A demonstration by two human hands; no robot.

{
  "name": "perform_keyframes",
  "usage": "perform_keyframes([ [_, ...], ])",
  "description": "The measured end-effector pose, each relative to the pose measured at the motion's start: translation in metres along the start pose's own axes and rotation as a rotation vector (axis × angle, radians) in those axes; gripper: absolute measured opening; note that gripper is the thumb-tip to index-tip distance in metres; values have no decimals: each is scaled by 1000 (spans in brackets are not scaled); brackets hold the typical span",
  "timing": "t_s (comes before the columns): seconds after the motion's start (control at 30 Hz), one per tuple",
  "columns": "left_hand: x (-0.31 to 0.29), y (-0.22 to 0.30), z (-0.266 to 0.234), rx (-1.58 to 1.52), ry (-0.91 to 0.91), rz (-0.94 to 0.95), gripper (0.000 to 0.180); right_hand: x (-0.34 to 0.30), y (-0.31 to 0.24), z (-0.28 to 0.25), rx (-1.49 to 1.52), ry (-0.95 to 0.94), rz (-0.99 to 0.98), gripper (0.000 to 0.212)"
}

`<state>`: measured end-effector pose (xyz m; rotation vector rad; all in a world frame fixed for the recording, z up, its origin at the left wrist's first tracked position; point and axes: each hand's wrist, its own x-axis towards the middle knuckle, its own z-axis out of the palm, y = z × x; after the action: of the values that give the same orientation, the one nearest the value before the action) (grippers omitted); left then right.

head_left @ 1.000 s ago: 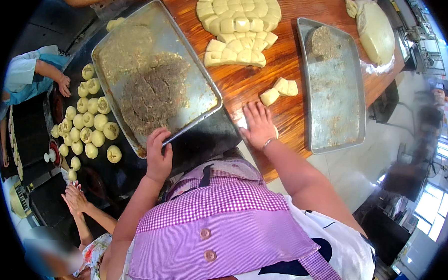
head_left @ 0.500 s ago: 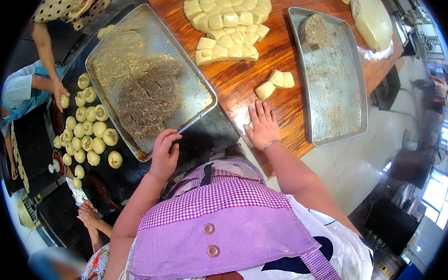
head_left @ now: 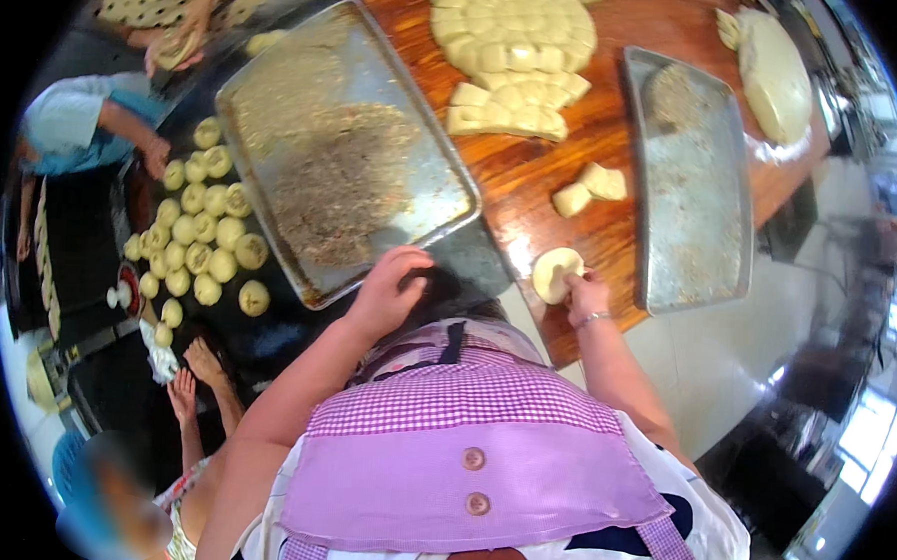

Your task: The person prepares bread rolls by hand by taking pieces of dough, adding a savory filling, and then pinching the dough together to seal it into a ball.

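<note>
Pale dough disc, flat, approx. round, R hand pinching rim, L hand half-curled

On wooden table: cut dough mass, loose dough pieces, narrow tray, big dough lump | on black worktop: dough balls, wide tray

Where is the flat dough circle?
In the head view, right of centre, the flat dough circle is in the right hand, below the loose dough pieces.

Bakery-type kitchen: portioned dough, wooden worktable, metal filling tray, stuffed buns.
</note>
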<state>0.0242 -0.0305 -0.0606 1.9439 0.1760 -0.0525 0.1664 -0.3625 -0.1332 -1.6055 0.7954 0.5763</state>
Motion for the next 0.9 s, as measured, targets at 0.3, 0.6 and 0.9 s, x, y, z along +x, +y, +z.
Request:
perform_keyframes([
  [0.3, -5, -19, -5, -1702, -197, -666, 78, -133, -68, 135, -305, -1100, -55, 33],
  [0.6, -89, -36, -62, -1786, 369, -517, 73, 0, -10, 230, -371, -704, -565, 41],
  [0.9, -120, -41, -66, -1773, 442, -429, 68, 4, -30, 321, -571, -621, -631, 64],
])
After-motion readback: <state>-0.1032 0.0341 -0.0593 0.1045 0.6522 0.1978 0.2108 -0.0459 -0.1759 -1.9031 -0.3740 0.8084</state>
